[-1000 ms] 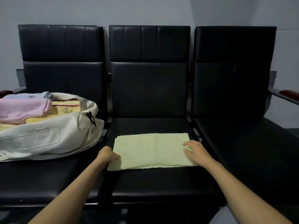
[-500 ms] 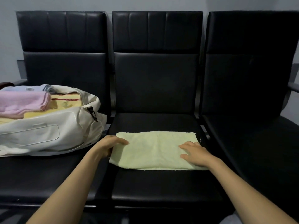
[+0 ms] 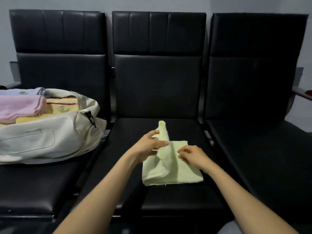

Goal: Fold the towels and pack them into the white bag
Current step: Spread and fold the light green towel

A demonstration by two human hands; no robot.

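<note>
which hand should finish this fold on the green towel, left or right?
Left. The left hand pinches the raised end of the green towel, held up and leaning rightward. It only needs to lay it down. The right hand rests on the flat half, probably pinning it.

Both forearms reach forward. Left hand [image 3: 150, 144] raised, grip pinching towel [image 3: 177, 174]; right hand [image 3: 194, 154] lower, fingers curled.

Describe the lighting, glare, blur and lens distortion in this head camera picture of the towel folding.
Head view: dim, flat light; faint glare bands on the black chair backs; the pale green towel is brightest, shadowed under the flap the left hand lifts; that flap's tip looks slightly soft; wide-angle bending bows the outer chairs; white bag is sharp.
</note>
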